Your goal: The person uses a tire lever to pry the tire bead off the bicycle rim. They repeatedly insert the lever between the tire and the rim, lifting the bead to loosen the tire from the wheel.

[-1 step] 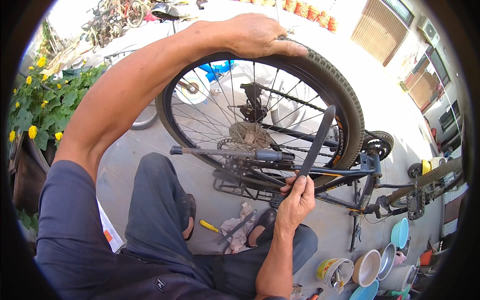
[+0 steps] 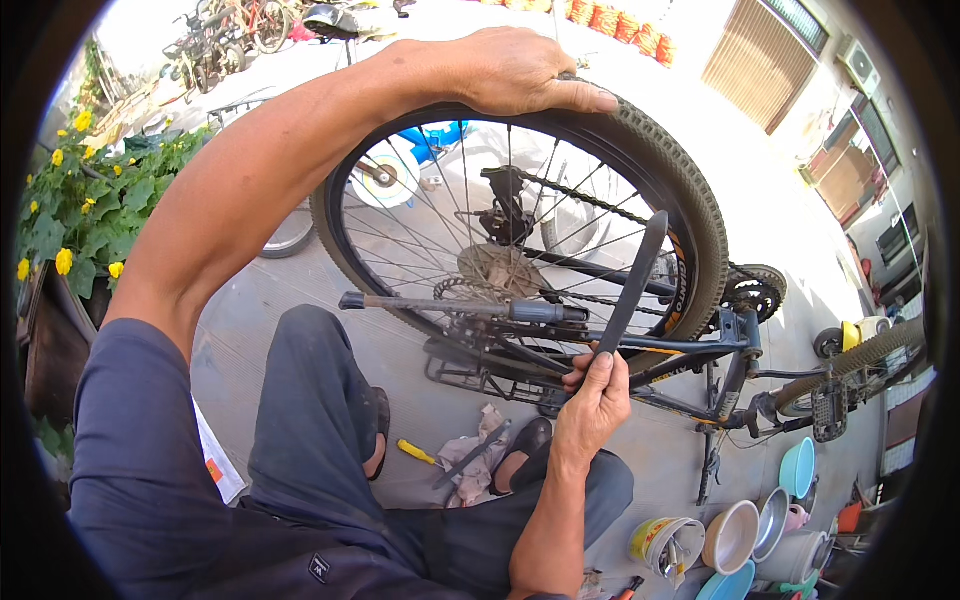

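Bicycle wheel (image 2: 500, 268), upper centre of frame: left hand (image 2: 520, 76) grasping the tyre (image 2: 705, 225) at its top, right hand (image 2: 597, 405) pinching a dark flat bar (image 2: 636, 280) overlapping the wheel's right side, neither visibly shifted since the preceding view, which I, operating remotely, judge a steady hold.

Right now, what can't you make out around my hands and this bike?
All in the head view:
Left hand on the tire: fingertips, hidden behind the hand itself.
Flat black tool: its gripped end, covered by the right hand.
Second tire, far right: cut off by the dark rim.
Bucket: contents too small to identify.
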`<state>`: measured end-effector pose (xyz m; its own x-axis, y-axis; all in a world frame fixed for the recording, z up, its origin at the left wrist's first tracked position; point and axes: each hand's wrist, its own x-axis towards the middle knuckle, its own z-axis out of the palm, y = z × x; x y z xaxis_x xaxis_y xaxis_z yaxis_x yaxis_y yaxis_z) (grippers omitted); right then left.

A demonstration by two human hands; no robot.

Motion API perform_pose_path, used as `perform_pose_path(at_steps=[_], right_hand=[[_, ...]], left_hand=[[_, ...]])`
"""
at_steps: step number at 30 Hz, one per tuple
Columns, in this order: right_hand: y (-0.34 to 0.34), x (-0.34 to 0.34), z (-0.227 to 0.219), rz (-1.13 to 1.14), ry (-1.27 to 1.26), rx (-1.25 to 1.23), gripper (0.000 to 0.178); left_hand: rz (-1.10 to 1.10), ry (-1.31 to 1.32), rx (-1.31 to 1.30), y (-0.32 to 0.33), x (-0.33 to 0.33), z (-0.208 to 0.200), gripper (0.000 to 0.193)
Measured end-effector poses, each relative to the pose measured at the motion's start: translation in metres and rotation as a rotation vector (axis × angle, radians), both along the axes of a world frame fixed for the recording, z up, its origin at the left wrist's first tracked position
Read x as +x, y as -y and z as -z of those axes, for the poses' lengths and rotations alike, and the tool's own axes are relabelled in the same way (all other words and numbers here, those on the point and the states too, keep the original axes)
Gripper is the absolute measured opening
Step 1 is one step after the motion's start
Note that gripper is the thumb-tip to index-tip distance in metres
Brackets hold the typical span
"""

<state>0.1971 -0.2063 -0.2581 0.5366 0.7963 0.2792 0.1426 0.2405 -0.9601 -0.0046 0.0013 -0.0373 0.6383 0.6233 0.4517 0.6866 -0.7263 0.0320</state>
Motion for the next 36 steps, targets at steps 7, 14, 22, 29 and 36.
perform_pose_path(at_steps=[7, 14, 22, 29, 36], right_hand=[[-0.001, 0.034, -0.033, 0.104, 0.341, 0.006, 0.024], [-0.018, 0.105, -0.125, 0.077, 0.941, 0.097, 0.019], [-0.046, 0.114, -0.238, -0.067, 1.447, 0.066, 0.015], [-0.062, 0.074, -0.295, -0.099, 1.612, -0.049, 0.018], [-0.066, 0.044, -0.339, -0.039, 1.901, 0.079, 0.015]], left_hand=[[0.032, 0.059, -0.231, -0.010, 0.004, -0.006, 0.077], [0.061, 0.074, -0.310, -0.024, 0.003, -0.007, 0.078], [0.095, 0.085, -0.427, -0.022, 0.004, -0.011, 0.097], [0.047, 0.066, -0.372, -0.020, -0.003, -0.011, 0.080], [0.122, 0.067, -0.312, -0.028, 0.008, -0.009, 0.080]])
